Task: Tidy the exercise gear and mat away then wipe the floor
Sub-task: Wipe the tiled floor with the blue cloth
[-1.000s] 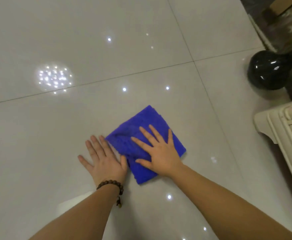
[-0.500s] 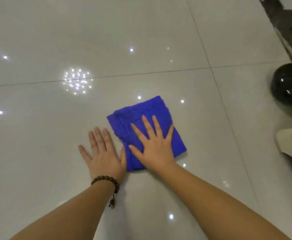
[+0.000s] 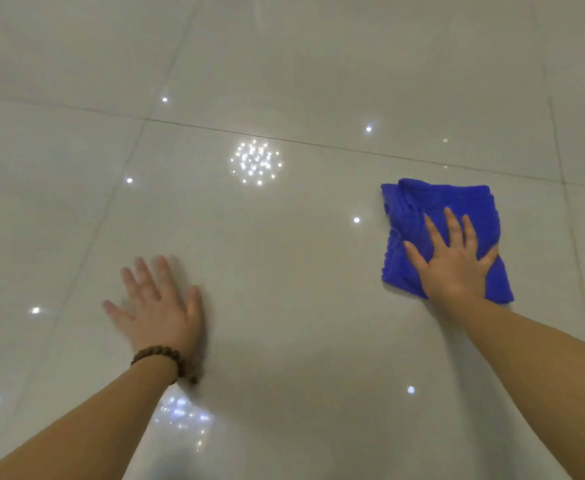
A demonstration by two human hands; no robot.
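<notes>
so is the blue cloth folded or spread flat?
Folded: the cloth shows layered edges along its left side, under the flat right hand.

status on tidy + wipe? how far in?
Done, apparently: no exercise gear or mat shows anywhere on the floor in view. In hand: wiping. The right hand presses flat on the blue cloth; the left hand, blurred, is spread on or just over the bare tiles, well apart from the cloth. Left: unclear; the glossy tiles don't show which parts are already wiped.

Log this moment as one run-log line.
stage: floor wiping | right hand: flat, pressing blue cloth on tiled floor | left hand: flat, apart from cloth, blurred | beaded bracelet: left wrist
</notes>
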